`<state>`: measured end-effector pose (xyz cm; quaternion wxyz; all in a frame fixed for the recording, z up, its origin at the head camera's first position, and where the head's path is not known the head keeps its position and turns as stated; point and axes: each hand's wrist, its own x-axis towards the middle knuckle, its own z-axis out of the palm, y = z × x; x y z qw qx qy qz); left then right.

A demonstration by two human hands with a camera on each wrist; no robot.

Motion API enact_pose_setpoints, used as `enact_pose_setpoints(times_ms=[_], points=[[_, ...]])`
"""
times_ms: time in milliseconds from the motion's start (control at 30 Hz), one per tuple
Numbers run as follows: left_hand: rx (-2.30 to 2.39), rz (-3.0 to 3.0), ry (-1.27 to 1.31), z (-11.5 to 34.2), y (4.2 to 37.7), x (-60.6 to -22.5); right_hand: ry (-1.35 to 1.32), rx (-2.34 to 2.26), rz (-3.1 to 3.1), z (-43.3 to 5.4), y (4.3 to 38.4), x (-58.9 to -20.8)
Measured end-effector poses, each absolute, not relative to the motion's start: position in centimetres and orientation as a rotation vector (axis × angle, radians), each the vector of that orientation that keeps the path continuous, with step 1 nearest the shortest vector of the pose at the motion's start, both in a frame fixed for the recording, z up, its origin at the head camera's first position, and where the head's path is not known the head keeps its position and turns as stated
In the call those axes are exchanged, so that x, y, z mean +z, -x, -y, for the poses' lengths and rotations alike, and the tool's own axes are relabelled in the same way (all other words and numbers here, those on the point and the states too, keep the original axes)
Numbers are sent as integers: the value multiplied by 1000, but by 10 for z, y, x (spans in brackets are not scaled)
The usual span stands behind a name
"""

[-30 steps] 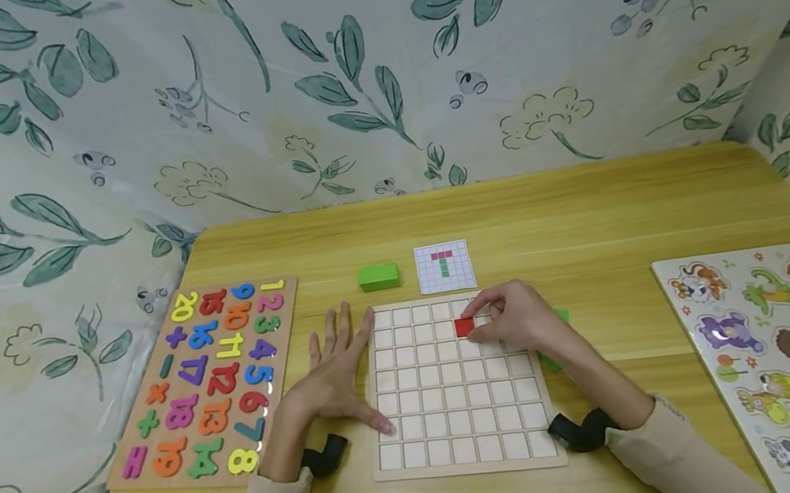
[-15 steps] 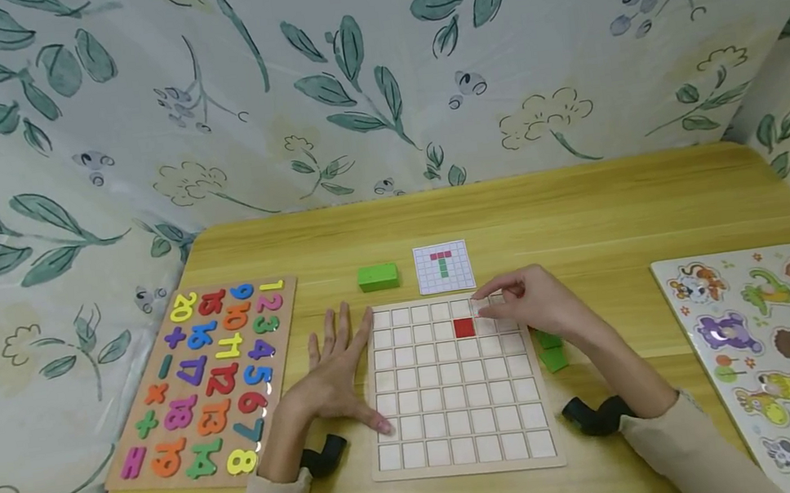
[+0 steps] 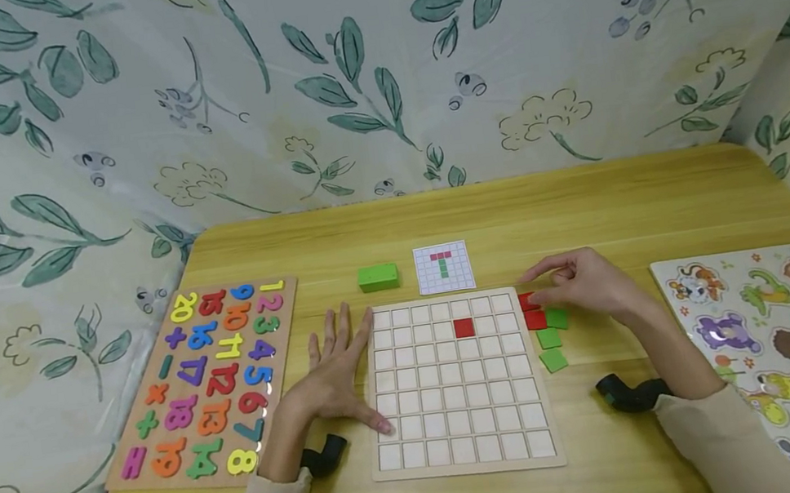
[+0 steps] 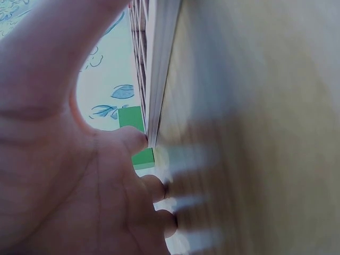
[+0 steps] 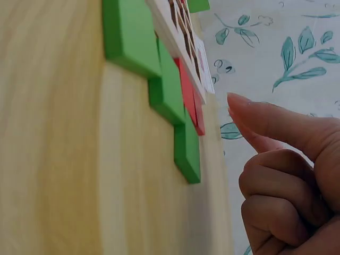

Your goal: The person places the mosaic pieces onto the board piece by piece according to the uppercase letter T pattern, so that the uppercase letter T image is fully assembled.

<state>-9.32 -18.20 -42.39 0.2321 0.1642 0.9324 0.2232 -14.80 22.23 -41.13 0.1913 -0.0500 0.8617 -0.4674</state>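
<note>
My left hand (image 3: pixel 333 377) lies spread at the left edge of a wooden grid board (image 3: pixel 469 470), its thumb on the lower left rim. One red square tile (image 3: pixel 463 328) sits in a cell of the second row. Beyond the board's upper right edge, my right hand (image 3: pixel 580 281) hovers over two loose red tiles (image 3: pixel 535 320), thumb and index finger stretched out, the other fingers curled. No tile is between its fingertips. Three green tiles (image 5: pixel 130 40) lie beside the red ones on the table.
Behind the board lie a grid card (image 3: pixel 444 267) with a red and green T and a green block (image 3: pixel 378 277). A number puzzle board (image 3: pixel 118 476) is on the left, an animal puzzle board (image 3: pixel 674 290) on the right. A patterned cloth (image 3: pixel 411 72) hangs behind the table.
My right hand has let go of the red tile in the grid cell and moved right to the loose tiles, uncovering them. The left hand has stayed put.
</note>
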Motion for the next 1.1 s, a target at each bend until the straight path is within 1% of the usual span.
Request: enact_pose_setpoints(times_ms=[233, 600, 1100], points=[[622, -2558, -457, 182, 93, -425, 100, -1268, -2384, -228, 151, -417], [634, -2552, -460, 183, 93, -426, 118, -1225, -2332, -229, 153, -424], [620, -2559, -461, 183, 94, -426, -14, -1290, -2229, -234, 156, -428]])
